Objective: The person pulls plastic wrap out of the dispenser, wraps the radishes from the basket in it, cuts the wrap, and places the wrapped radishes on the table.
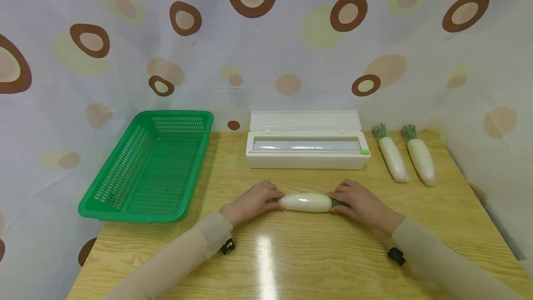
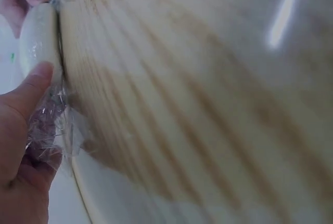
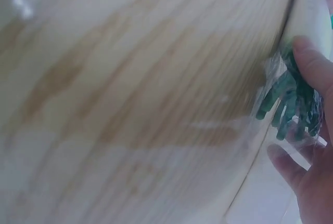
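Observation:
A white radish (image 1: 308, 202) wrapped in clear cling film lies crosswise on the wooden table, leafy end to the right. My left hand (image 1: 260, 199) pinches the film at its bare tip. In the left wrist view, crumpled film (image 2: 49, 120) bunches between that thumb and fingers. At the other end my right hand (image 1: 359, 202) holds the wrapped stem end. The right wrist view shows its thumb on the base of the short green leaves (image 3: 291, 104), with film spread around them. Part of the leaves is hidden behind the fingers in the head view.
A green plastic basket (image 1: 166, 175) stands at the left. Behind the radish is a white box (image 1: 308, 161), lid raised, with a film roll (image 1: 306, 146) inside. Two more radishes (image 1: 393, 159) lie at the back right. A patterned curtain (image 1: 266, 40) hangs behind the table (image 1: 316, 258).

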The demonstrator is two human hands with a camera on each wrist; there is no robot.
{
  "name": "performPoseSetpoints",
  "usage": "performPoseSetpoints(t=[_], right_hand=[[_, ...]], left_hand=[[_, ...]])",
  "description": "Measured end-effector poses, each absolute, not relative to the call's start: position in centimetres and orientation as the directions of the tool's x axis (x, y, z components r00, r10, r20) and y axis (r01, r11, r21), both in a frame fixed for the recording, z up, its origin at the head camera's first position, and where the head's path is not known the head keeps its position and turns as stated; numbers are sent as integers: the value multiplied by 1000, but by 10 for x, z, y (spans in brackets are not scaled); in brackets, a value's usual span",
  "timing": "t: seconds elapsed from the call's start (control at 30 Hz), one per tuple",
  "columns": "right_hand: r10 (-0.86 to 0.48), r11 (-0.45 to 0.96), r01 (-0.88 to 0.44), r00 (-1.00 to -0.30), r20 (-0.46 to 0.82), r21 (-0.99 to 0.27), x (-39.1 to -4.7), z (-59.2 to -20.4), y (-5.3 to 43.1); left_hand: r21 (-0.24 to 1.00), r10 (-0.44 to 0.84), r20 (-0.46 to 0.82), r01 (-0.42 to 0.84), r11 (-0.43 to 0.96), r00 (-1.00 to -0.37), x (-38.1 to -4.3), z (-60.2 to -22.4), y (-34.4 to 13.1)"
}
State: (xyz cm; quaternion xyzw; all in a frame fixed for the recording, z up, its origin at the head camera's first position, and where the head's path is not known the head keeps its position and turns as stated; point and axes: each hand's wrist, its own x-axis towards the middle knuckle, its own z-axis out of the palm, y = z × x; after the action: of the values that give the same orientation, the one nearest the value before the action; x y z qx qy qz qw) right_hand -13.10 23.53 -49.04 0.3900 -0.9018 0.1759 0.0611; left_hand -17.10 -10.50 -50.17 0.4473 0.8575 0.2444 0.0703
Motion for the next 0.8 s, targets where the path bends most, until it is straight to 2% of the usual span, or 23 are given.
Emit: performPoseSetpoints(t=[0.17,0.4,0.63,0.8], right_hand=[[-667,649,-711,-703,246,-271,-131,-492,235],[-672,680,-700,-714,196,-219,-131,-494,237],[-680,659,-723,-691,247,-209,-129,-493,230],[-673,649,-717,-697,248,-255,-123,-492,227]], left_hand=[[466,789,129,739,487,-601,-171,-506,-110],[321,760,38,728,605,-649,-166,-503,-110],[356,731,65,700,619,-679,-161,-501,-103],[349,741,65,711,610,-668,-157,-499,-99]])
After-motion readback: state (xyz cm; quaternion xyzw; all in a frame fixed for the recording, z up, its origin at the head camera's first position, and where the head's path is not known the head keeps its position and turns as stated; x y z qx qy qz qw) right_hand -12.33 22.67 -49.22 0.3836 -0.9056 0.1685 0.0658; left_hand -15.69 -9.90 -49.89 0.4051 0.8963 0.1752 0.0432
